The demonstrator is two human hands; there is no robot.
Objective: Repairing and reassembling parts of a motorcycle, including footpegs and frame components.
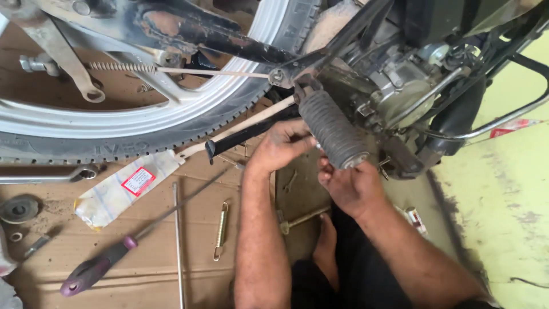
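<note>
Left hand [280, 146] pinches behind the ribbed footrest rubber [333, 130]; right hand [350, 186] cups its 5-o'clock end; rubber apparently almost seated.

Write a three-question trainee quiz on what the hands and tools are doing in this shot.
1. True or false: both hands, the left hand and the right hand, are at the ribbed rubber footrest.
2. Which tool lies on the cardboard left of the forearms? A) purple-handled screwdriver B) hammer C) hacksaw
3. Fill in: the loose yellowish ____ lies on the cardboard between the screwdriver and the left forearm.

Key: 1 true; 2 A; 3 spring
</note>
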